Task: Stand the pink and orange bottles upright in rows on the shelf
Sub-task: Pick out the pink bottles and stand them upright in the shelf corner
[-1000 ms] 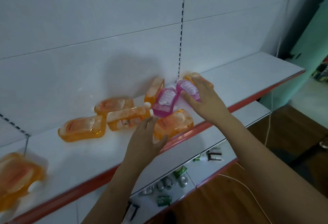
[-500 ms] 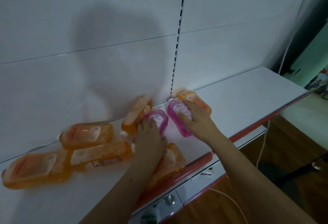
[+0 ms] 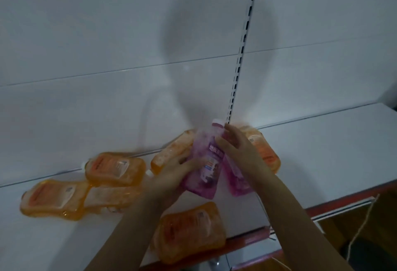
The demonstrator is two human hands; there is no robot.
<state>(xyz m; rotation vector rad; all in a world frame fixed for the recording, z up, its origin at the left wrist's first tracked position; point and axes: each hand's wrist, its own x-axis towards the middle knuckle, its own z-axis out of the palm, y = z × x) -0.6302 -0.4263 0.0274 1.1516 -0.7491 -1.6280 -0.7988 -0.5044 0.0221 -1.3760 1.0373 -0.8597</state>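
A: The pink bottle (image 3: 207, 161) is tilting up off the shelf (image 3: 322, 152), left hand (image 3: 171, 176) gripping its side, right hand (image 3: 238, 150) curling round a second pink bottle (image 3: 234, 182).

B: It's looking risky; either could be slipping and knocking the orange bottle (image 3: 262, 150) lying just behind.
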